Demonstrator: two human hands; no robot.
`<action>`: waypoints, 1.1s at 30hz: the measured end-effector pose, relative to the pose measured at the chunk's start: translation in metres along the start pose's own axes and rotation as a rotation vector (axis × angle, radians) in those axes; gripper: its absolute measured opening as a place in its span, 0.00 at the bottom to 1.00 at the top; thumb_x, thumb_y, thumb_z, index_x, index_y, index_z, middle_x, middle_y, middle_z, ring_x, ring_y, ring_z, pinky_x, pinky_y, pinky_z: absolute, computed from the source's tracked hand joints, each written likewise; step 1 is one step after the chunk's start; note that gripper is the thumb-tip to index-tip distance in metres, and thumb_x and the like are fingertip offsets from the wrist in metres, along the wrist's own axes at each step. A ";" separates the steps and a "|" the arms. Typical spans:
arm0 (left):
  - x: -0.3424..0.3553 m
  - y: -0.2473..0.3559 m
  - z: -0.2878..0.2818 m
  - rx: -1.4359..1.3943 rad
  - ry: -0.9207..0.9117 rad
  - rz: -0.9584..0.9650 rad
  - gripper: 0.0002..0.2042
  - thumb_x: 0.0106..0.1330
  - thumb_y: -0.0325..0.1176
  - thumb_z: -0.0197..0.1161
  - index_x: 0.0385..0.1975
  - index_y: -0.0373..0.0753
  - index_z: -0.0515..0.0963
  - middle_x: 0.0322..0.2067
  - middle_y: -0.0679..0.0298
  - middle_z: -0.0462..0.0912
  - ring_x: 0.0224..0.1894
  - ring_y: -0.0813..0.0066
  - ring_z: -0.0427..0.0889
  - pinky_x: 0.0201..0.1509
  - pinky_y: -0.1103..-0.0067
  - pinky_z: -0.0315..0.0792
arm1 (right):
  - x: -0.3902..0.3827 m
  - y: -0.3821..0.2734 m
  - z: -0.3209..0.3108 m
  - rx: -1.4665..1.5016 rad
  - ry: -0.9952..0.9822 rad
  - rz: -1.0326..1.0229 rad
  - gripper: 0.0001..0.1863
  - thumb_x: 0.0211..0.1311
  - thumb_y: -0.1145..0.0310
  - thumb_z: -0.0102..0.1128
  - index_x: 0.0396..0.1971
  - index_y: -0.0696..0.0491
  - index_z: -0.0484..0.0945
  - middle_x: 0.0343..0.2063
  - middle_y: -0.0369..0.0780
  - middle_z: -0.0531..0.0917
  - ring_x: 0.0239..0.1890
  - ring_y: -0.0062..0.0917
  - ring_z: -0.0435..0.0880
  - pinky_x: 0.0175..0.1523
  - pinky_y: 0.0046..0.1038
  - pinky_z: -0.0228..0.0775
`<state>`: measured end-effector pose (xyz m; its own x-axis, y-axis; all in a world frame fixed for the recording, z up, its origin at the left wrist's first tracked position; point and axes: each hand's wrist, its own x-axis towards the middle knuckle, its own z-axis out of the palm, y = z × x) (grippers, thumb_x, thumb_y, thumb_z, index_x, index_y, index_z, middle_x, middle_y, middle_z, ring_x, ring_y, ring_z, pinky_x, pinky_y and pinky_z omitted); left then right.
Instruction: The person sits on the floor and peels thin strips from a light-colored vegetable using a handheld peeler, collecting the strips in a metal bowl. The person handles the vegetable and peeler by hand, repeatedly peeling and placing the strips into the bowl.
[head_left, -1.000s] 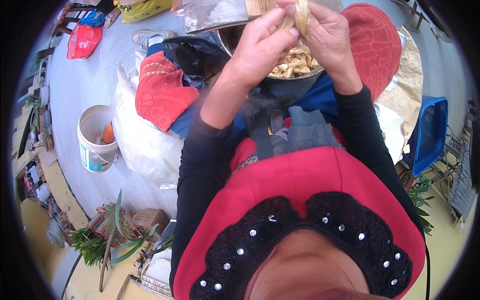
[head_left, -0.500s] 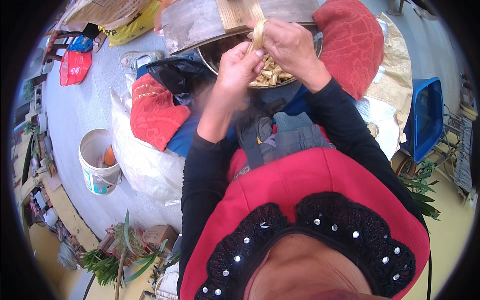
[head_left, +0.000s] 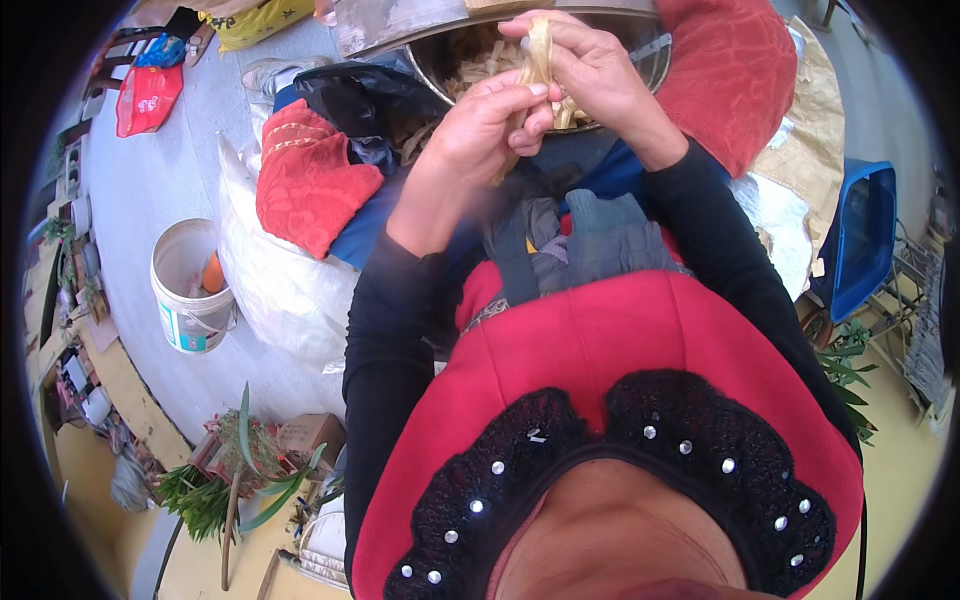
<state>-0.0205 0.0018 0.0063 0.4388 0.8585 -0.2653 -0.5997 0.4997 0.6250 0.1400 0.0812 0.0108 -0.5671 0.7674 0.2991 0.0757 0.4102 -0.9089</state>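
Observation:
Above a round metal basin (head_left: 663,72), my two hands hold one pale yellow, fibrous strip (head_left: 540,48), whose exact kind I cannot make out. My left hand (head_left: 478,128) is closed round its lower part, thumb on top, and a tail of it shows below the fingers. The upper end sits in the fingers of my right hand (head_left: 602,78), with the index finger stretched behind it. Short cut yellow pieces (head_left: 488,66) lie in the basin, partly hidden by my hands. A wooden board (head_left: 395,22) rests across the basin's far side.
Red cloths (head_left: 312,185) cover both my knees. A black plastic bag (head_left: 370,100) lies beside the basin, and a white sack (head_left: 290,300) is at my left. Farther left stands a white bucket (head_left: 192,290). On the right are brown paper (head_left: 822,130) and a blue tub (head_left: 862,240).
The whole view has shifted, with the board now higher in the picture. The strip, earlier bent in a loop between my hands, now stands more upright, with its tail below my left hand.

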 end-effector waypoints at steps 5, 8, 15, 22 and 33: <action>0.000 0.000 -0.003 0.610 0.321 0.187 0.07 0.70 0.30 0.56 0.38 0.35 0.79 0.24 0.69 0.76 0.20 0.85 0.67 0.24 0.84 0.62 | 0.006 -0.035 -0.016 -0.846 -0.014 -0.367 0.02 0.57 0.67 0.59 0.28 0.46 0.80 0.29 0.31 0.78 0.34 0.31 0.78 0.39 0.34 0.65; 0.005 -0.004 -0.010 1.352 0.450 0.597 0.06 0.66 0.31 0.59 0.37 0.39 0.81 0.33 0.65 0.79 0.33 0.66 0.80 0.37 0.76 0.73 | -0.002 -0.022 -0.021 -0.676 -0.213 -0.061 0.05 0.58 0.69 0.56 0.29 0.51 0.80 0.37 0.37 0.80 0.42 0.33 0.78 0.45 0.34 0.67; 0.006 -0.001 0.000 1.735 0.560 0.836 0.10 0.61 0.31 0.63 0.42 0.48 0.81 0.44 0.66 0.79 0.35 0.58 0.83 0.35 0.67 0.77 | -0.017 0.033 0.000 0.273 -0.235 0.497 0.15 0.73 0.62 0.50 0.49 0.55 0.80 0.42 0.38 0.84 0.43 0.21 0.83 0.47 0.26 0.74; 0.009 0.005 -0.005 1.530 0.398 0.720 0.15 0.61 0.29 0.61 0.49 0.40 0.79 0.48 0.57 0.78 0.46 0.55 0.81 0.49 0.69 0.75 | -0.022 0.025 0.008 0.842 -0.074 0.561 0.12 0.70 0.65 0.54 0.45 0.54 0.82 0.42 0.35 0.83 0.45 0.18 0.80 0.52 0.25 0.71; 0.017 0.012 0.030 1.313 0.625 0.456 0.16 0.70 0.42 0.52 0.47 0.38 0.77 0.38 0.48 0.83 0.42 0.48 0.82 0.47 0.64 0.74 | 0.000 -0.017 0.003 -0.292 0.134 -0.119 0.08 0.58 0.74 0.54 0.32 0.60 0.81 0.49 0.49 0.77 0.53 0.40 0.74 0.57 0.36 0.67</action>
<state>-0.0004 0.0189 0.0312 -0.1601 0.9841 0.0766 0.5470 0.0239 0.8368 0.1357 0.0727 0.0256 -0.4747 0.7556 0.4514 0.2583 0.6099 -0.7492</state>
